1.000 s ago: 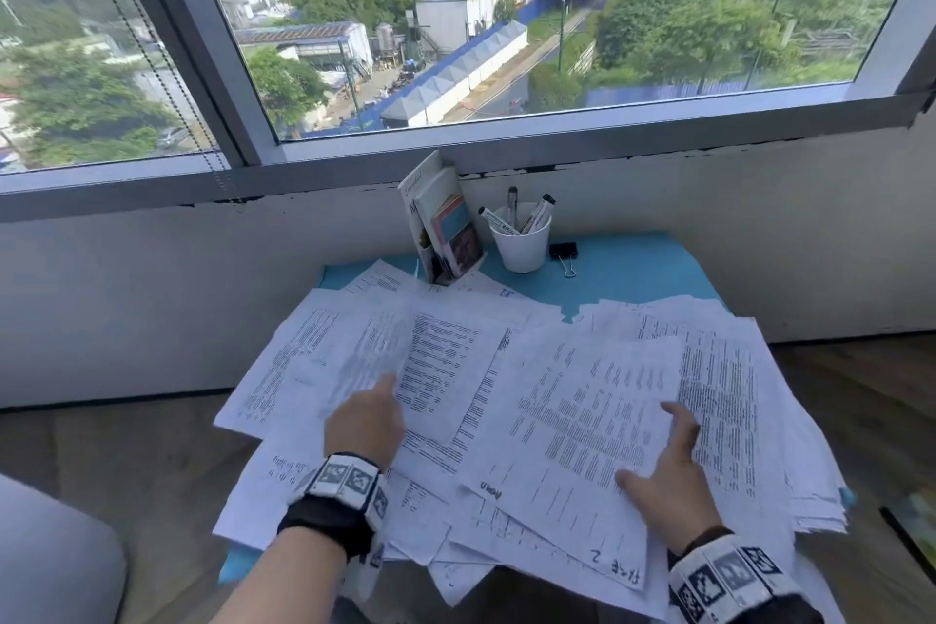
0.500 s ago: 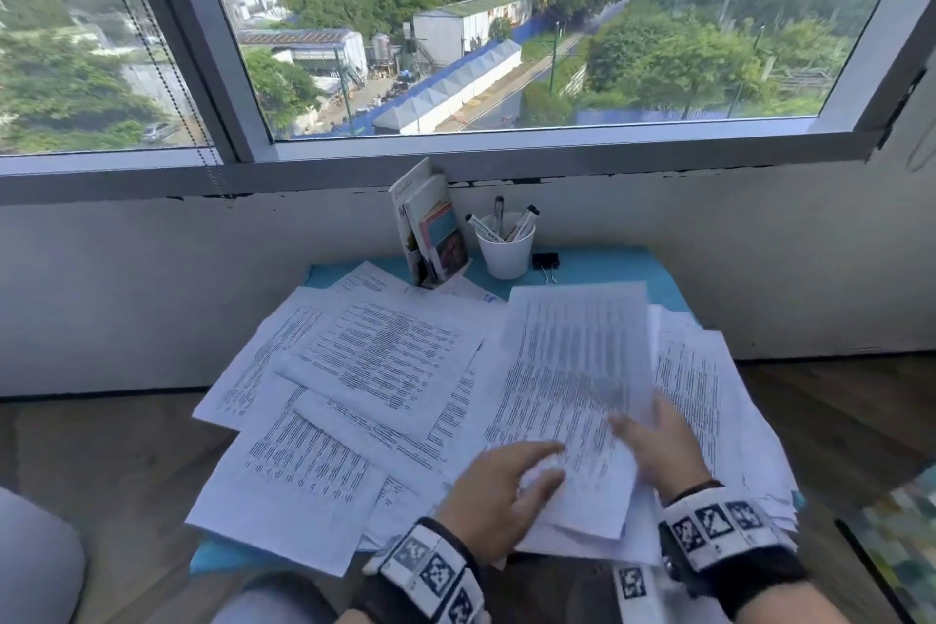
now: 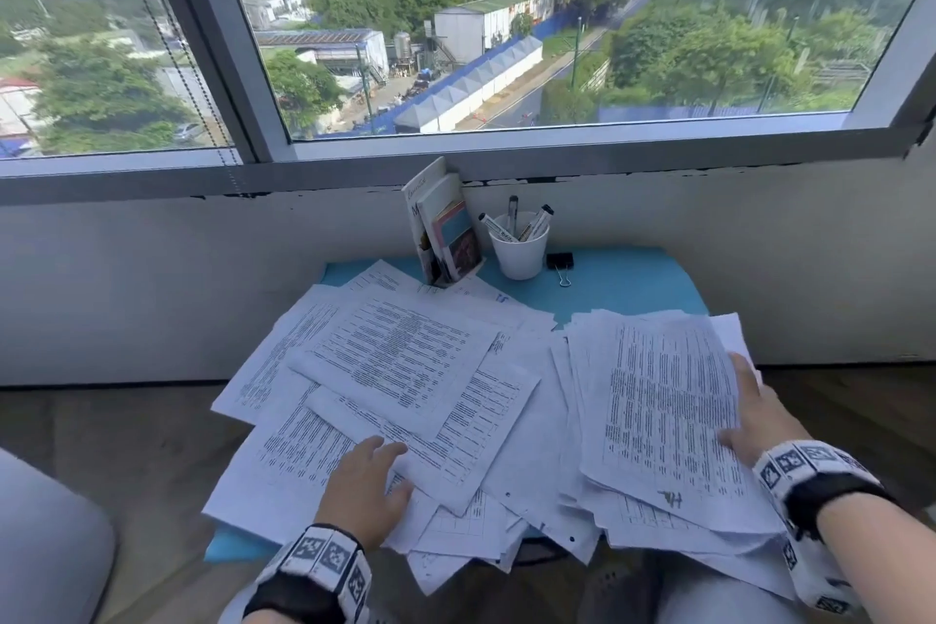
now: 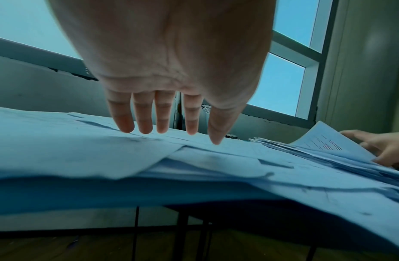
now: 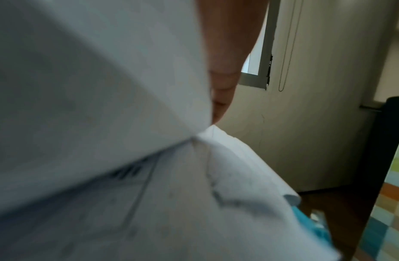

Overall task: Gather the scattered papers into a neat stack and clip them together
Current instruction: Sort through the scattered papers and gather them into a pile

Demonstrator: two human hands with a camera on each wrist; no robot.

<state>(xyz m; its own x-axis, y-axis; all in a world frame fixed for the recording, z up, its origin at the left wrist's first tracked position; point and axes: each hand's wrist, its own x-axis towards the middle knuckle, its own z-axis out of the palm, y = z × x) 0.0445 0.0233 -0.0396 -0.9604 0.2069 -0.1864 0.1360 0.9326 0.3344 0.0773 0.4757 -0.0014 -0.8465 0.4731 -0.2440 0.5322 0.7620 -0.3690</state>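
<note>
Two groupings now: since half a second ago the left hand (image 3: 362,492) has left the lifted sheet and lies flat, fingers straight, on the loose white printed papers (image 3: 395,370). Right hand (image 3: 754,421) pinches the right-hand pile (image 3: 663,421) on the blue surface (image 3: 618,281). Black binder clip (image 3: 559,261) untouched; gathering is unfinished.

Left hand (image 3: 362,489) now back on the left sheets (image 3: 400,360); printed sheet (image 3: 668,410) atop the right-hand pile (image 3: 597,486).

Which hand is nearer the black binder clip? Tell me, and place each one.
Right, though not by much. The right hand holds the pile's right edge, below and right of the binder clip. The left hand rests on papers at the near edge, farther below-left.
</note>
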